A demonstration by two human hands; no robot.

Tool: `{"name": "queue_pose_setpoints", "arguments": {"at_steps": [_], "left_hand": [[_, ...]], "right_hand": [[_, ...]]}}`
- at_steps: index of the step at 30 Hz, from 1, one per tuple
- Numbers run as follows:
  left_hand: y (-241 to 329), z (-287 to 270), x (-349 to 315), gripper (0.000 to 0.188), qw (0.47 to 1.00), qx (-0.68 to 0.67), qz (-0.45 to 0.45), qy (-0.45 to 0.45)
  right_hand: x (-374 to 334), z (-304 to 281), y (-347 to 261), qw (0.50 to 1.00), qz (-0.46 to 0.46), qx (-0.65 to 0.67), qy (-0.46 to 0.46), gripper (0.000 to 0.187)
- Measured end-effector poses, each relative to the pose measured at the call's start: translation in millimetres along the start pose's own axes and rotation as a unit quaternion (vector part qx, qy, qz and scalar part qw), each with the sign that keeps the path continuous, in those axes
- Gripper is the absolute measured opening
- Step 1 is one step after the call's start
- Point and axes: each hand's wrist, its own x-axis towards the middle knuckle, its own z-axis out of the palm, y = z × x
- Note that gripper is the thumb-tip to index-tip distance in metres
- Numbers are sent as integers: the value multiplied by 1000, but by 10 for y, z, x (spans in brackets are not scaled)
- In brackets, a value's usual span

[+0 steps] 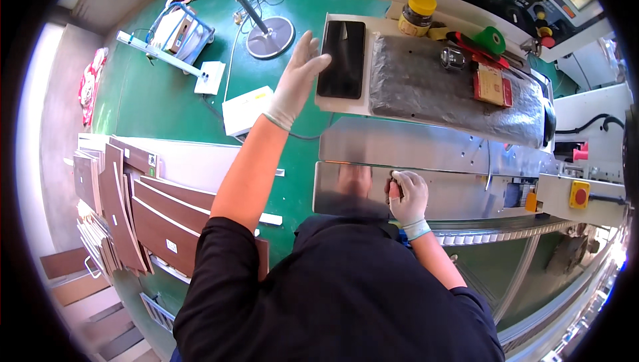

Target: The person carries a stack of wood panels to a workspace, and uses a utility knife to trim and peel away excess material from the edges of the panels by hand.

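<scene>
My left hand [301,79], in a pale work glove, is raised at the left end of a machine shelf. Its fingers stretch upward and hold nothing. Right beside it lies a black smartphone [343,59], flat on a white board [359,106]; whether the fingertips touch its edge I cannot tell. My right hand [409,200], gloved too, is closed over the shiny metal bed [452,195] of the machine. Thumb and fingers are curled together, and what they hold, if anything, is too small and hidden to name.
A plastic-wrapped grey slab [426,82] carries a yellow-lidded jar [417,12], green tape [490,40] and a small red-and-yellow box [491,87]. A red stop button [580,195] sits at right. Brown panels [166,209] lean at left; a fan [269,36] stands beyond.
</scene>
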Motion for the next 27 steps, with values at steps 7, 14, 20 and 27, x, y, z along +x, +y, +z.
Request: {"name": "queue_pose_setpoints", "arguments": {"at_steps": [7,14,20,27], "left_hand": [[102,147,-44,83,994,-84,-59,-44],[62,154,-12,85,997,-45,-50,-34],[85,232,-16,85,998,-48,-24,-34],[38,144,-38,76,994,-96,-46,-30]], "right_hand": [[27,13,22,1000,-7,9,2,21],[35,9,46,1000,-4,10,5,23],[40,4,44,1000,-3,5,13,22],[10,15,-12,1000,-1,1,13,21]]}}
